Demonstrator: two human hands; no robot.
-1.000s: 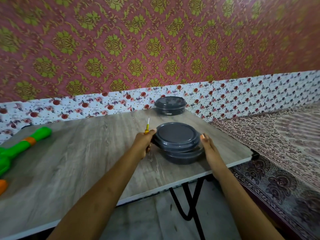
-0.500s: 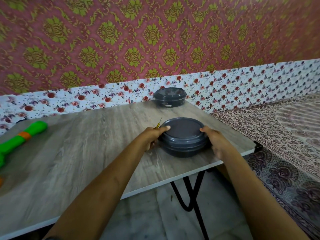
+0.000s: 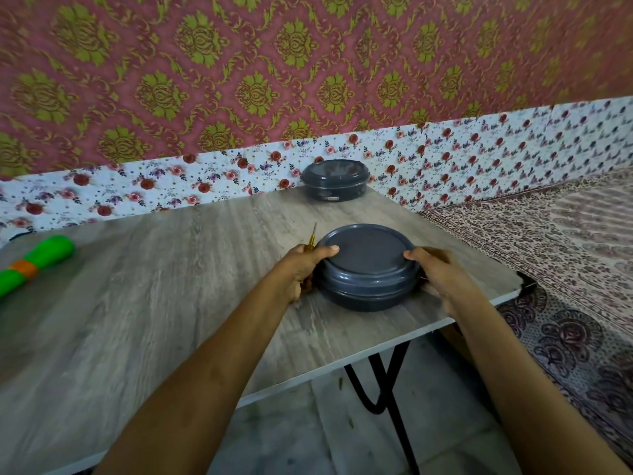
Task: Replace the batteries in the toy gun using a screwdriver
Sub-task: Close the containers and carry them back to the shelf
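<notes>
- Toy gun: green with an orange band, lies at the far left edge of the table, partly cut off by the frame, well apart from both hands.
- Left hand: fingers curled round the screwdriver. Yellow handle and thin shaft stick up behind the knuckles. Thumb rests on the left rim of the lid.
- Near container: round, dark grey, lid on, stands near the table's right front corner, between the hands.
- Right hand: grips the container's right side, thumb on the lid rim, fingers curled round the wall.
- Far container: same kind, lid on, at the table's back edge against the wall.
- Patterned cloth: right of the table.
</notes>
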